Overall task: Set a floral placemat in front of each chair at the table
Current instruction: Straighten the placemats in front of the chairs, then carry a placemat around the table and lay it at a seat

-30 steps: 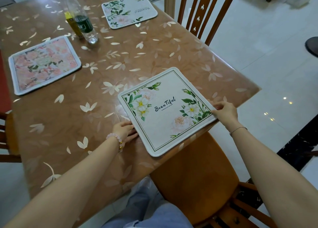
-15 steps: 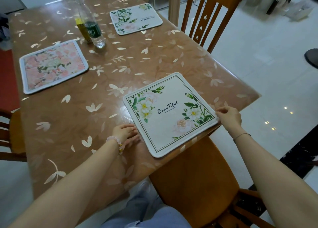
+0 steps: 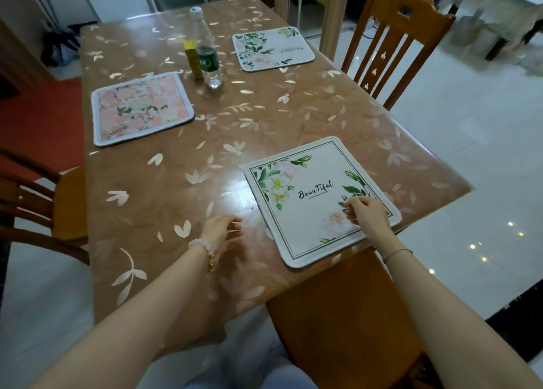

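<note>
A white floral placemat (image 3: 308,194) reading "Beautiful" lies flat at the table's near right edge, above a wooden chair seat (image 3: 349,309). My right hand (image 3: 365,214) hovers over its right part with fingers loosely curled and nothing in them. My left hand (image 3: 219,228) is off the mat to its left, just above the tabletop, fingers apart and empty. A pink floral placemat (image 3: 141,108) lies at the left side by a chair (image 3: 38,203). A third white floral placemat (image 3: 271,48) lies at the far right by a tall-backed chair (image 3: 393,42).
The brown table (image 3: 164,189) has a glossy leaf-patterned cover. A clear plastic bottle (image 3: 207,50) and a small yellow box (image 3: 192,58) stand near the far middle. Pale tiled floor lies to the right, a red floor area to the left.
Both hands have let go of the near placemat's edges. The left hand pulled away to the left, the right hand moved inward over the mat. The view lifted, showing more of the room.
</note>
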Action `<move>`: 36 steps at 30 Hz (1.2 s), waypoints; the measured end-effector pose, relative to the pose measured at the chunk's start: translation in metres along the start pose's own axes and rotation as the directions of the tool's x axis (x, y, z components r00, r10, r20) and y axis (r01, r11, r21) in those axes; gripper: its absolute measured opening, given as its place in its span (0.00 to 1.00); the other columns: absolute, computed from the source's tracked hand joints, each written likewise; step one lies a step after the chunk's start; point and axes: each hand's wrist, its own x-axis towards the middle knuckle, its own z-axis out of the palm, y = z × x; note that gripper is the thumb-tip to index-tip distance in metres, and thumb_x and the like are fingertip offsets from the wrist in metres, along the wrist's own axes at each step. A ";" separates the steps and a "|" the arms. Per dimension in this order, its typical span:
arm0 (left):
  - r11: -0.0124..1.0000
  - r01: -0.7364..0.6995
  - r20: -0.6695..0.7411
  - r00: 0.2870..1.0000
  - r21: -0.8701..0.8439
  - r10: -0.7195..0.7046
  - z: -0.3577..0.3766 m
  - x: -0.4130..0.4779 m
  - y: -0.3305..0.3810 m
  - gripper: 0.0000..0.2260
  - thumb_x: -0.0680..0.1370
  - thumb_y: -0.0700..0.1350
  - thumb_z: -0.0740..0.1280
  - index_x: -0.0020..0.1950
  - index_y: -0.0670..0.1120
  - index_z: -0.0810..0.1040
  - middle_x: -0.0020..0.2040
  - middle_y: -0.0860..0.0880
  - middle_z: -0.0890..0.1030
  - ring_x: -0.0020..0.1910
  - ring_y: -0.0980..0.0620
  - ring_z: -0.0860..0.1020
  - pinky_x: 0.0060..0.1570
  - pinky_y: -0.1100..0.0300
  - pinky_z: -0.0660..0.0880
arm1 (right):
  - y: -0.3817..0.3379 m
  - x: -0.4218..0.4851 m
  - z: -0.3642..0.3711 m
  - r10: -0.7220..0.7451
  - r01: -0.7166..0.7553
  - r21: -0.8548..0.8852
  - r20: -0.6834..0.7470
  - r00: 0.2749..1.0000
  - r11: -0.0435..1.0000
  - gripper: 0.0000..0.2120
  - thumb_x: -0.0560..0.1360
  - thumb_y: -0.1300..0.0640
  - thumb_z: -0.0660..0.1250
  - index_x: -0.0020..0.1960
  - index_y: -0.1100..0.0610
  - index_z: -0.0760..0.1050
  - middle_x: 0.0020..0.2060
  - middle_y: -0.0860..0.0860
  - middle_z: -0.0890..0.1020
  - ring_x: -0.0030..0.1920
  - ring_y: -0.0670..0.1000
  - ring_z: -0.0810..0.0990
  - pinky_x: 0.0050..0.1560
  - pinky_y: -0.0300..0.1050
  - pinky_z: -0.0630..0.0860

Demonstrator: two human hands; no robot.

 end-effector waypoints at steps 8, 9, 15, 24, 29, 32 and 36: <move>0.985 -0.054 -0.075 0.996 -0.166 0.042 -0.103 -0.019 0.015 0.10 0.78 0.42 0.60 0.39 0.43 0.76 0.34 0.47 0.75 0.34 0.50 0.76 0.36 0.58 0.74 | -0.063 -0.040 0.099 -0.105 0.100 0.039 0.141 0.984 0.994 0.13 0.76 0.59 0.60 0.35 0.59 0.77 0.30 0.55 0.78 0.33 0.52 0.76 0.37 0.44 0.73; 0.978 -0.074 -0.104 0.993 -0.194 0.054 -0.130 -0.025 0.016 0.11 0.78 0.42 0.60 0.39 0.42 0.77 0.34 0.46 0.75 0.34 0.49 0.76 0.36 0.57 0.75 | -0.072 -0.051 0.125 -0.123 0.119 0.033 0.170 0.978 0.992 0.13 0.75 0.61 0.60 0.33 0.59 0.76 0.29 0.54 0.77 0.32 0.52 0.75 0.35 0.42 0.73; 0.912 -0.188 -0.287 0.954 -0.365 0.082 -0.280 -0.065 0.005 0.14 0.79 0.41 0.59 0.35 0.42 0.76 0.26 0.47 0.76 0.32 0.48 0.74 0.34 0.57 0.72 | -0.108 -0.125 0.267 -0.162 0.168 0.016 0.371 0.915 0.986 0.12 0.74 0.61 0.60 0.34 0.59 0.76 0.29 0.53 0.78 0.32 0.50 0.76 0.36 0.42 0.72; 0.835 -0.361 -0.519 0.848 -0.416 0.108 -0.509 -0.159 -0.003 0.12 0.80 0.43 0.59 0.38 0.44 0.76 0.29 0.49 0.77 0.35 0.50 0.75 0.38 0.58 0.73 | -0.178 -0.278 0.489 -0.253 0.284 0.061 0.655 0.712 0.957 0.12 0.77 0.58 0.61 0.39 0.60 0.78 0.32 0.54 0.77 0.34 0.51 0.75 0.38 0.42 0.71; 0.798 -0.453 -0.618 0.775 -0.398 0.132 -0.583 -0.176 -0.012 0.11 0.79 0.43 0.59 0.40 0.45 0.77 0.35 0.48 0.74 0.36 0.52 0.75 0.38 0.59 0.73 | -0.216 -0.328 0.576 -0.290 0.355 0.074 0.740 0.606 0.932 0.12 0.78 0.56 0.61 0.39 0.56 0.78 0.35 0.53 0.79 0.37 0.50 0.78 0.40 0.40 0.76; 0.799 -0.447 -0.654 0.751 -0.401 0.091 -0.620 -0.171 -0.020 0.09 0.79 0.42 0.60 0.41 0.44 0.77 0.34 0.48 0.75 0.35 0.52 0.75 0.37 0.59 0.74 | -0.234 -0.345 0.621 -0.268 0.326 0.087 0.780 0.566 0.941 0.12 0.78 0.56 0.60 0.39 0.56 0.78 0.33 0.53 0.79 0.34 0.48 0.78 0.32 0.33 0.74; 0.805 -0.448 -0.688 0.722 -0.389 0.069 -0.673 -0.152 -0.017 0.09 0.78 0.41 0.60 0.40 0.44 0.78 0.33 0.48 0.76 0.35 0.51 0.76 0.39 0.57 0.74 | -0.256 -0.358 0.686 -0.278 0.334 0.107 0.807 0.521 0.936 0.12 0.79 0.57 0.59 0.42 0.58 0.78 0.37 0.55 0.80 0.38 0.50 0.78 0.39 0.38 0.75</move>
